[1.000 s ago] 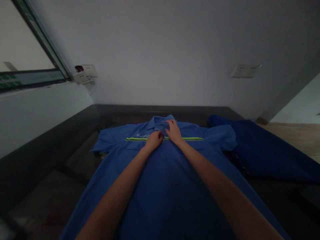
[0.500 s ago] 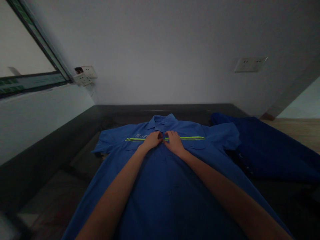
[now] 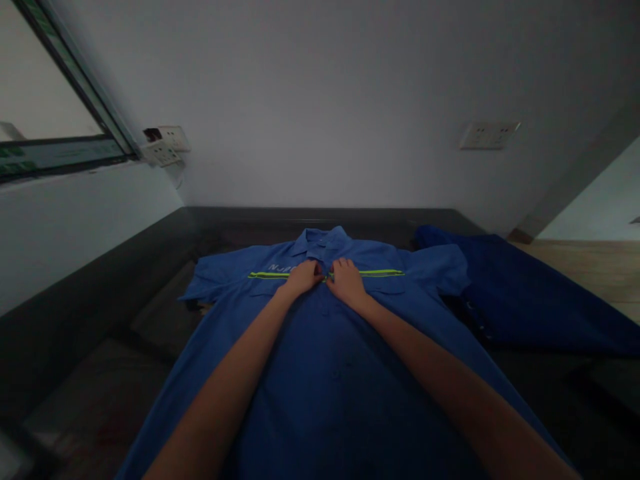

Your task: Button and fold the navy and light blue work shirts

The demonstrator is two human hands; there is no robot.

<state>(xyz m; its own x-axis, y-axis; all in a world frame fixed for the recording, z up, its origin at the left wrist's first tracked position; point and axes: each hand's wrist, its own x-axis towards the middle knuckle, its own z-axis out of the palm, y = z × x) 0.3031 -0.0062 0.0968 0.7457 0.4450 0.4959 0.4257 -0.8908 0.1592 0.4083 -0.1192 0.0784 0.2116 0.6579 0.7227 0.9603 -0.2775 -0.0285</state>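
Shirt [image 3: 330, 373], blue and short-sleeved, lies front up on a dark bench [image 3: 385, 225], running from the centre of your view down to six o'clock, collar [image 3: 320, 241] toward twelve. Bench edge meets a pale wall [image 3: 320, 107] at twelve. Light is dim. Window frame [image 3: 65, 152] at ten o'clock; wall sockets [image 3: 167, 145] near it, between ten and eleven; a double socket [image 3: 489, 135] at two. Wood-toned floor [image 3: 605, 270] at three. Darker blue cloth [image 3: 530, 300] lies at four o'clock, beside the shirt's sleeve on that side.

Your left hand [image 3: 304, 277] and right hand [image 3: 346, 280] are near each other on the shirt's chest, fingers curled toward the front opening, level with the yellow-green stripe [image 3: 383, 273]. You appear to have fingertips at the cloth; whether either hand pinches it or merely rests there, cannot tell.

Obscured: your left hand covers the end of the white lettering [image 3: 280, 268]; both hands break the stripe at the middle. Shirt hem and your forearms run out of frame toward six. Far tip of the darker cloth is cut off at four. Shadowed area at eight: too dark to make out.
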